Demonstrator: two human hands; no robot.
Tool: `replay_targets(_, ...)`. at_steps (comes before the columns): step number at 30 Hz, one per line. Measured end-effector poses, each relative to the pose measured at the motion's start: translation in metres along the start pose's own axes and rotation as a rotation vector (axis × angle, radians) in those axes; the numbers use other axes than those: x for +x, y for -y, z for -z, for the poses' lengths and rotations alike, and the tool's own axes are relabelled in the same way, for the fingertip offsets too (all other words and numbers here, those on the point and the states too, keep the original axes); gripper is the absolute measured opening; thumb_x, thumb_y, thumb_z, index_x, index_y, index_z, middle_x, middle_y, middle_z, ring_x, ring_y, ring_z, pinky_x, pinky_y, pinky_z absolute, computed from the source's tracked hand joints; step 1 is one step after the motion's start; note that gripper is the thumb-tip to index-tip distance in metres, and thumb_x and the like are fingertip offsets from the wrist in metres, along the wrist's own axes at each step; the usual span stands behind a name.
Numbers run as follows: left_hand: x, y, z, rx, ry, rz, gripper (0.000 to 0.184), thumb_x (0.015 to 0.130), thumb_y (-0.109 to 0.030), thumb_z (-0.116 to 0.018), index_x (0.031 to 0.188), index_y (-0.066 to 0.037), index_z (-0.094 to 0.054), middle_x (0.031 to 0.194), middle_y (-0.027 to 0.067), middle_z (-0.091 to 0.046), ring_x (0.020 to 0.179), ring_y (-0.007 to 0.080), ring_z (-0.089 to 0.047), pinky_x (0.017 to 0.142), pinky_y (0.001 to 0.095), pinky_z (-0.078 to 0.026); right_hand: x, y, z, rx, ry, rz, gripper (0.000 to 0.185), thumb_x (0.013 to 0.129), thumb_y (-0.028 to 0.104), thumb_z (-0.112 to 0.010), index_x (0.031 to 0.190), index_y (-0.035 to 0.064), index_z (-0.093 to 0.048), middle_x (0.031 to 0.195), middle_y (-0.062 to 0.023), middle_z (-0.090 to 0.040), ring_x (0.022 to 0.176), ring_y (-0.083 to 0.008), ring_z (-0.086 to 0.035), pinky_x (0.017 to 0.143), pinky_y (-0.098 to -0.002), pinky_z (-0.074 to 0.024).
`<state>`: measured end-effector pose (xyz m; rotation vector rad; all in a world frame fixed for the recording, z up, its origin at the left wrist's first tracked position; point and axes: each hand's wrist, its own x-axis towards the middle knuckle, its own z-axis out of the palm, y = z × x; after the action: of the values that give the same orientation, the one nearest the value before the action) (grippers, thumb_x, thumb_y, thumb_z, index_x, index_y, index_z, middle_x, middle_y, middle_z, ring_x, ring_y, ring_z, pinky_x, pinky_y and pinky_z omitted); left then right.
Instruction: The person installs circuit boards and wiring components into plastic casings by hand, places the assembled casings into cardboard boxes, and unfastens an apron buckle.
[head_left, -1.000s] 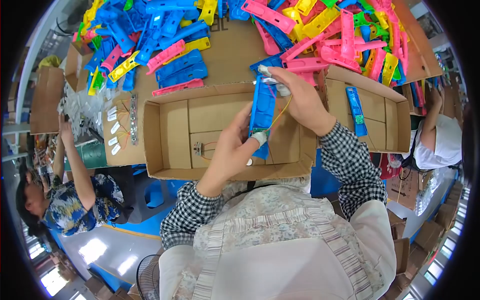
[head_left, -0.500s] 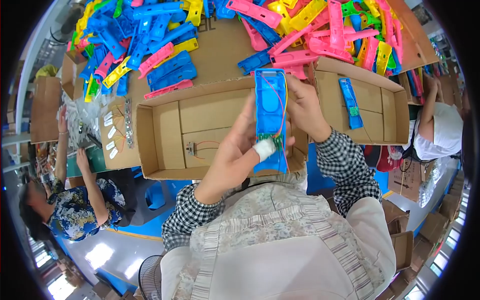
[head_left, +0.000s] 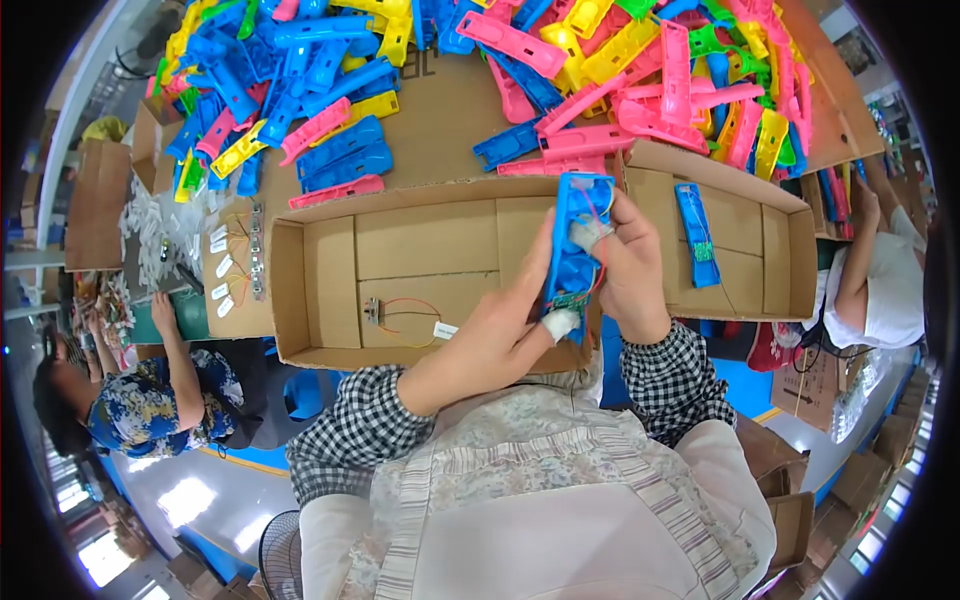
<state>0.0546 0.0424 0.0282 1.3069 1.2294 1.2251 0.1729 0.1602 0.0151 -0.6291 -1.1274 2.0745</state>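
My left hand (head_left: 492, 335) grips a blue plastic shell (head_left: 575, 272) from its left side, and its white-wrapped thumb lies by a small green circuit board (head_left: 570, 300) at the shell's lower end. My right hand (head_left: 636, 268) holds the shell's right side. Its thumb, also wrapped in white, presses into the upper cavity, where thin red wires run. The shell is tilted above the right end of a cardboard tray (head_left: 425, 240). Inside that tray lie a small metal part (head_left: 374, 310) with red and yellow wires and a white tag (head_left: 445, 330).
A second cardboard tray (head_left: 740, 290) at right holds another blue shell (head_left: 698, 235) with a board. Pink, blue and yellow shells (head_left: 620, 50) are heaped behind. Wired parts with white tags (head_left: 222, 265) lie at left. Co-workers sit at left (head_left: 150, 400) and right (head_left: 885, 270).
Both hands have shifted the blue shell right and slightly down, turning it a little. My right thumb has come over onto the shell's inside. The white tag in the tray has come into view.
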Motion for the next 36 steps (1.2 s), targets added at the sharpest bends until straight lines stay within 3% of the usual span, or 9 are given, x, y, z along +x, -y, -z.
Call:
replay_targets(8,0.120,0.019,0.065,-0.069,-0.013,0.153,0.065,0.086,-0.016,-0.060,0.141,-0.006,-0.028,0.129,0.0152,-0.047,0.113,0.0230,-0.052,0.088,0.0323,-0.048,0.010,0.072,0.069,-1.111,-0.355,0.344,0.027,0.086,0.004,-0.054,0.112,-0.0007,-0.055,0.092,-0.0048,-0.062,0.081,-0.0107,-0.060,0.070,-0.0234,-0.0474)
replay_targets(9,0.153,0.045,0.082,0.077,-0.233,0.043,0.049,0.084,-0.011,-0.055,0.130,-0.001,-0.040,0.082,0.0107,-0.064,0.070,0.0164,-0.065,0.059,0.0273,-0.050,0.011,0.076,0.076,-1.115,-0.348,0.354,0.027,0.086,0.004,-0.054,0.112,-0.0007,-0.055,0.092,-0.0048,-0.062,0.081,-0.0107,-0.060,0.070,-0.0234,-0.0474)
replay_targets(11,0.200,0.051,0.103,0.299,-0.379,0.263,0.043,0.087,-0.022,-0.048,0.126,-0.003,-0.047,0.083,0.0134,-0.065,0.069,0.0197,-0.065,0.059,0.0305,-0.052,0.010,0.074,0.091,-1.529,-0.241,-0.097,0.030,0.082,0.004,-0.056,0.111,0.0005,-0.055,0.090,-0.0121,-0.063,0.083,-0.0172,-0.062,0.068,-0.0274,-0.0486)
replay_targets(12,0.224,0.053,0.108,0.368,-0.387,0.391,0.043,0.089,-0.030,-0.046,0.123,-0.004,-0.050,0.085,0.0147,-0.065,0.073,0.0229,-0.066,0.063,0.0340,-0.052,0.013,0.049,0.119,-1.680,-0.189,0.080,0.034,0.079,0.003,-0.058,0.113,0.0011,-0.055,0.093,-0.0184,-0.062,0.084,-0.0246,-0.063,0.069,-0.0304,-0.0499)
replay_targets(16,0.247,0.065,0.114,1.084,-0.311,0.338,0.057,0.089,-0.055,-0.037,0.114,-0.008,-0.059,0.102,0.0172,-0.064,0.097,0.0336,-0.061,0.080,0.0459,-0.047,0.011,0.047,0.102,-1.401,-0.179,0.213,0.036,0.079,0.001,-0.056,0.115,0.0009,-0.055,0.094,-0.0186,-0.063,0.084,-0.0263,-0.063,0.072,-0.0313,-0.0504)
replay_targets(23,0.176,0.085,0.180,1.402,-0.209,0.511,0.047,0.088,-0.048,-0.047,0.110,-0.009,-0.062,0.103,0.0176,-0.064,0.093,0.0318,-0.062,0.078,0.0435,-0.050,0.016,0.039,0.090,-1.306,-0.084,0.140,0.034,0.080,0.000,-0.055,0.114,0.0011,-0.056,0.093,-0.0134,-0.063,0.086,-0.0197,-0.063,0.072,-0.0284,-0.0496)
replay_targets(28,0.092,0.073,0.210,1.282,-0.195,0.177,0.039,0.086,-0.019,-0.057,0.123,-0.009,-0.052,0.112,0.0207,-0.059,0.094,0.0288,-0.061,0.078,0.0382,-0.051,0.013,0.036,0.004,-1.243,0.321,0.138,0.035,0.077,-0.002,-0.055,0.112,0.0017,-0.057,0.099,-0.0133,-0.061,0.086,-0.0216,-0.062,0.071,-0.0298,-0.0489)
replay_targets(33,-0.022,0.001,0.195,-0.357,-0.591,0.069,0.039,0.081,-0.010,-0.066,0.113,0.007,-0.054,0.088,0.0092,-0.065,0.074,0.0240,-0.064,0.063,0.0296,-0.052,0.021,-0.017,-0.038,-1.365,0.800,0.194,0.035,0.076,0.001,-0.055,0.111,0.0035,-0.056,0.096,-0.0135,-0.059,0.084,-0.0283,-0.060,0.073,-0.0328,-0.0487)
replay_targets(36,-0.080,0.022,0.201,-0.351,-0.588,0.076,0.047,0.084,-0.013,-0.058,0.125,0.006,-0.043,0.116,0.0142,-0.056,0.097,0.0222,-0.061,0.087,0.0348,-0.049,0.027,-0.050,-0.068,-1.512,1.070,0.312,0.035,0.074,0.004,-0.057,0.109,0.0063,-0.057,0.097,-0.0109,-0.057,0.087,-0.0276,-0.058,0.073,-0.0353,-0.0488)
